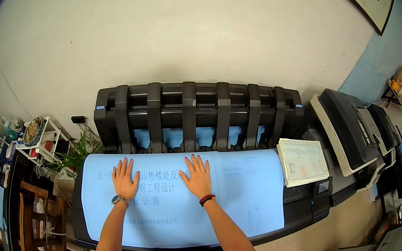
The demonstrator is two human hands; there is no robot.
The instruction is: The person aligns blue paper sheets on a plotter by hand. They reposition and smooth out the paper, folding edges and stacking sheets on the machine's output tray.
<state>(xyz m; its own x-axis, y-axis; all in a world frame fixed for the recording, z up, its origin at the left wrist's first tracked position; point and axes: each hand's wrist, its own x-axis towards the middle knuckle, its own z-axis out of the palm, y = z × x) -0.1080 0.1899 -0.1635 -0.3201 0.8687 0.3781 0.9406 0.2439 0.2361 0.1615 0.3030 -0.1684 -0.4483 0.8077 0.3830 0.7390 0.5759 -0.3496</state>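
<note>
A large blue printed sheet (pixel 168 237) lies across the top of a black wide-format printer (pixel 298 207), its right end curling up slightly. My left hand (pixel 125 181) rests flat on the sheet's left part, fingers spread, a watch on the wrist. Further right, my right hand (pixel 198 178) also lies flat on the sheet with fingers apart, a dark red bead bracelet at its wrist. Neither hand grips anything. Behind the sheet rises the printer's black rack (pixel 203 113) with upright arms, and more blue paper (pixel 173 137) shows between them.
Right of the sheet, a stack of pale certificates (pixel 303 163) sits on the printer. Beyond it stands a grey and black office machine (pixel 348 129). To the left are a green plant (pixel 77 156), a white shelf (pixel 50 142) and a wooden chair (pixel 42 216).
</note>
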